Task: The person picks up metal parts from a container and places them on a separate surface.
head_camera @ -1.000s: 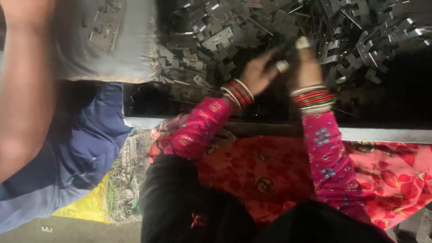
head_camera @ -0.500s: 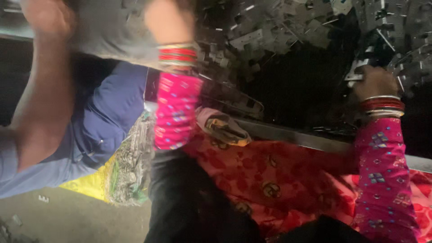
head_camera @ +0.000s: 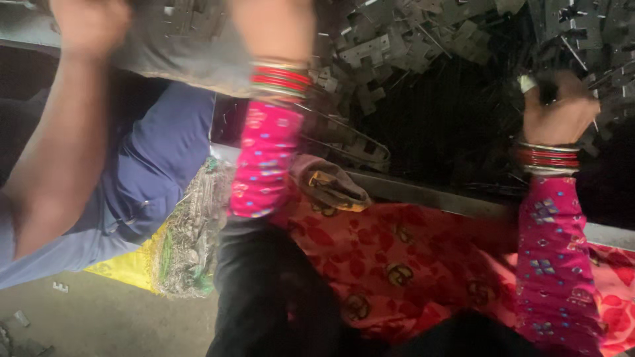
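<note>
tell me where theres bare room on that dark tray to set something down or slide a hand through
The widest bare patch is the dark middle of the tray, bordered by the metal pieces above, the wire loop to its left, the right hand and the tray's front rim. The top and upper right are crowded with pieces.

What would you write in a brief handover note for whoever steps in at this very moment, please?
Left hand: stretched forward to the grey sack of metal pieces; its fingers are cut off by the frame edge, so the grip cannot be told.
Right hand: closed in a fist at the edge of the heap of flat metal pieces; what it holds is too blurred to tell.
A co-worker's hand is at the same sack.
Done: some pieces lie on the sack.
Left: a large heap is loose on the dark table.
</note>
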